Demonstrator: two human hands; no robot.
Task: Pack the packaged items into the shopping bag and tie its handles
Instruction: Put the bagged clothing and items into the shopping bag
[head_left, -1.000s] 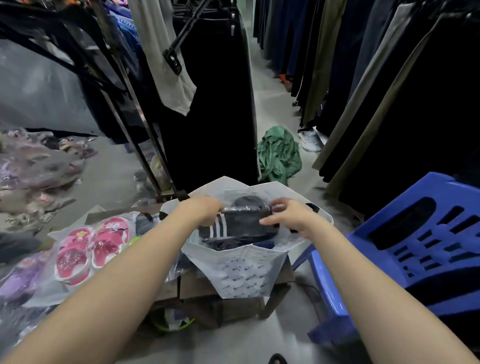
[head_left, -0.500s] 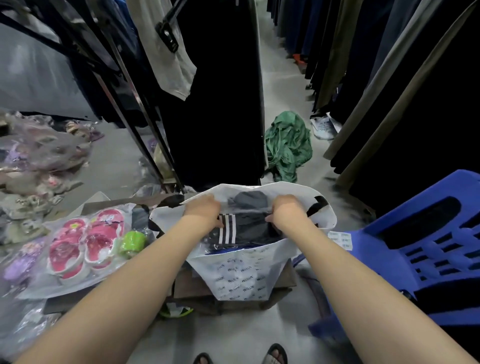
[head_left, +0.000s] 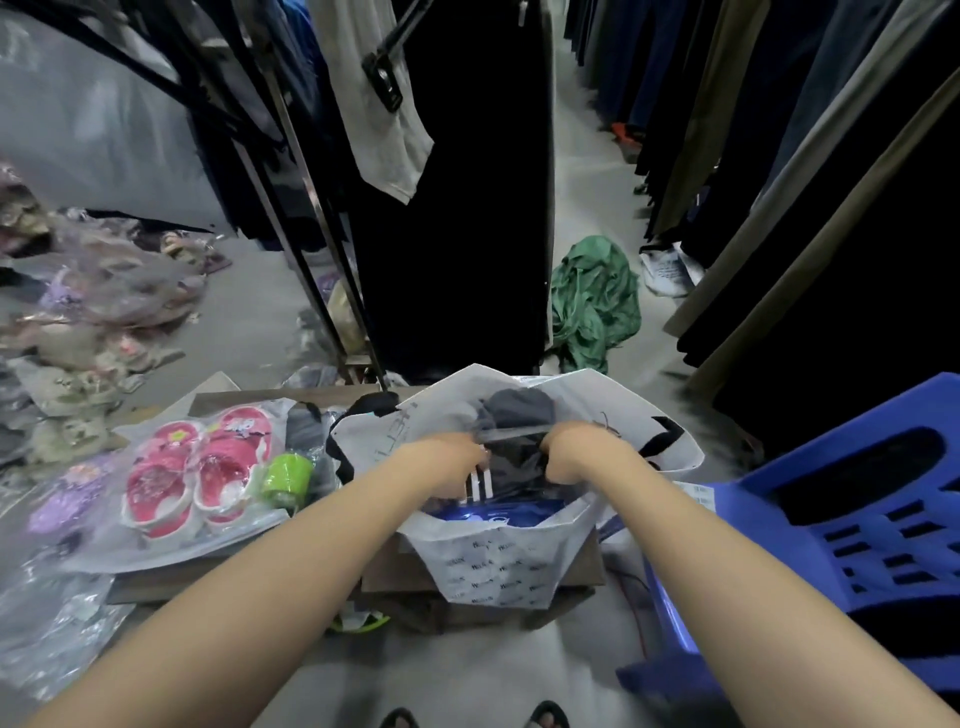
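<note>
A white shopping bag (head_left: 493, 566) with black handles stands open on a low wooden table (head_left: 582, 569). Both my hands are inside its mouth. My left hand (head_left: 451, 464) and my right hand (head_left: 581, 451) grip the two ends of a clear-wrapped black garment with white stripes (head_left: 511, 470), which lies low in the bag. A blue package (head_left: 498, 512) lies under it, and a grey garment (head_left: 514, 408) sits at the back of the bag. To the left lies a clear packet of pink sandals (head_left: 195, 470).
A green roll (head_left: 287, 477) lies beside the sandals. A blue plastic chair (head_left: 852, 530) stands at the right. Racks of hanging dark clothes line both sides of the aisle, with a green cloth (head_left: 592, 304) on the floor. Piles of bagged goods (head_left: 78, 312) lie at the left.
My hands have pushed the striped garment package deeper into the bag. The view has tilted down, so my feet now show at the bottom.
</note>
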